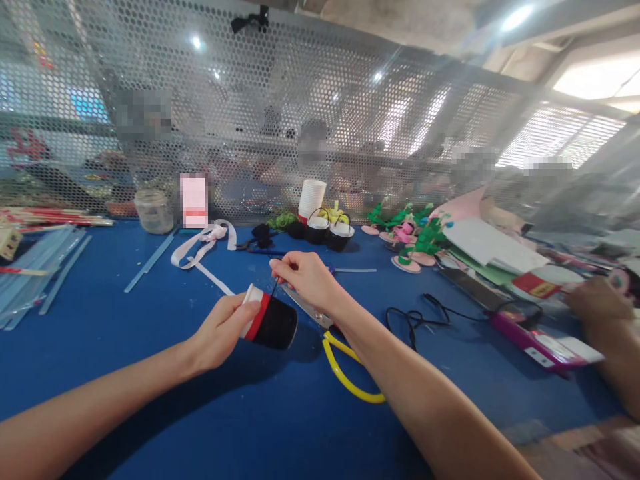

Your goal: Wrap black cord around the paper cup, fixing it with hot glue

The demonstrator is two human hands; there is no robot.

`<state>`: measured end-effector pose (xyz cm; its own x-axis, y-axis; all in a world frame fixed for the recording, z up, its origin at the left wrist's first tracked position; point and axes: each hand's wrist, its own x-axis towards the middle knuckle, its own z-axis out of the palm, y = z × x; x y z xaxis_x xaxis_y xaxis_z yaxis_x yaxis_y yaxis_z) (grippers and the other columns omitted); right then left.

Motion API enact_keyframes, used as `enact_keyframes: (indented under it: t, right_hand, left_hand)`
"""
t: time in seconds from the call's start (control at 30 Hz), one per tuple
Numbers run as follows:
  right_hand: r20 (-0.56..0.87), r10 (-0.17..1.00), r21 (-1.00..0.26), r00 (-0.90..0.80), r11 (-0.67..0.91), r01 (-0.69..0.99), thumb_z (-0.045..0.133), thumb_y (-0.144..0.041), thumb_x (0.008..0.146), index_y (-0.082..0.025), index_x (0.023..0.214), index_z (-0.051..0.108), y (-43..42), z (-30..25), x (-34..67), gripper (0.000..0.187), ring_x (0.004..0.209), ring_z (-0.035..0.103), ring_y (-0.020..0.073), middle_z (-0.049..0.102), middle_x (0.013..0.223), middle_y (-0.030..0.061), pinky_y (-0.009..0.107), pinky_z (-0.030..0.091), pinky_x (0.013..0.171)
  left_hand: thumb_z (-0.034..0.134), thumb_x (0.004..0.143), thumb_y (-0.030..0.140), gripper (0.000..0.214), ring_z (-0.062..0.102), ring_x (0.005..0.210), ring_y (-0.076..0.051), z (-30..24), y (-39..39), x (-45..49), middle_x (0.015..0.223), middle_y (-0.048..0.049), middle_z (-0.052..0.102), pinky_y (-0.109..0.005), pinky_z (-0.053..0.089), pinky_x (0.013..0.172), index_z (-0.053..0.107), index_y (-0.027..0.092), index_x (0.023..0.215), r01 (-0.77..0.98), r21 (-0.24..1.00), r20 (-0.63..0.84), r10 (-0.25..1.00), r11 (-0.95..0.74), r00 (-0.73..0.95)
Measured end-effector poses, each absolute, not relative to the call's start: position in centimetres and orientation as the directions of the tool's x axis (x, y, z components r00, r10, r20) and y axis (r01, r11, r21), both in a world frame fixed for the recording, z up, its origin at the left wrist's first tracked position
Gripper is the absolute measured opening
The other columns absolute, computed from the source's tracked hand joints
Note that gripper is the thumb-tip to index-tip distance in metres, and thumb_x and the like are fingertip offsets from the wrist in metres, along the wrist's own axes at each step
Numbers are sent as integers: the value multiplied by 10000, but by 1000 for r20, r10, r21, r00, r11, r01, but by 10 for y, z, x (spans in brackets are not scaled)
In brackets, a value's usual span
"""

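Note:
My left hand (pixel 220 330) is closed around the pale rim end of a small paper cup (pixel 276 324), tilted on its side above the table. Black wrapping covers the cup's lower part, with a red band near the rim. A thin black strand (pixel 275 288) rises from the cup to my right hand (pixel 310 275), whose thumb and fingertips pinch it. Scissors (pixel 313 312) with yellow handles lie on the table, partly hidden beneath my right forearm.
Black-wrapped cups (pixel 341 235) with handles stand near a stack of white cups (pixel 312 197). White ribbon (pixel 183 257), glue sticks (pixel 43 270), a glass jar (pixel 155 212), green-and-pink craft flowers (pixel 425 240) and black cord (pixel 413 319) surround the blue table (pixel 190 413). Another person's hand (pixel 595 300) is at right.

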<state>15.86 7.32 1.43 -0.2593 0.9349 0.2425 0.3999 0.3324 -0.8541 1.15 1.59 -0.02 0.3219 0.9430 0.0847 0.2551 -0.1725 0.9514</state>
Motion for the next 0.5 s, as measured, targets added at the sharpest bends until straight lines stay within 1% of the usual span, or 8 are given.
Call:
enact_keyframes:
  t: [0.1,0.23,0.3,0.4,0.5]
  right_hand:
    - [235,920,-829,-312,357,430,474,-305,729,-139,523,494,73,10,156,265,428,422,64,510,492,-11,191,343,460]
    - [180,917,-818,-357,341,463,483,-274,725,-137,514,499,71,8,152,252,469,442,73,519,502,-9,192,333,482]
    - [159,914,-806,-373,338,486,486,-274,723,-138,510,495,69,9,150,253,454,411,68,486,483,-25,191,311,466]
    - [149,908,-780,-391,351,518,496,-287,715,-143,483,471,67,10,148,274,430,343,60,398,437,-55,192,268,440]
    - [145,906,-774,-397,354,525,494,-298,716,-146,471,458,65,8,147,290,424,318,58,354,422,-64,192,254,433]
  left_hand:
    - [332,752,325,277,258,472,-78,0,14,10,497,53,330,-208,236,447,368,171,526,269,944,87,929,-192,360]
    - [334,747,348,282,251,476,-82,0,13,9,504,50,325,-213,237,454,359,174,528,283,937,92,924,-207,371]
    - [333,749,353,285,244,475,-83,0,13,9,505,49,320,-215,238,457,360,175,527,295,928,103,919,-227,381]
    - [337,747,344,288,239,473,-86,-1,14,8,497,46,320,-219,240,457,366,175,516,302,917,128,909,-262,398]
    - [347,742,333,292,234,467,-81,-1,13,8,485,48,319,-217,241,453,368,171,500,287,918,146,907,-273,396]
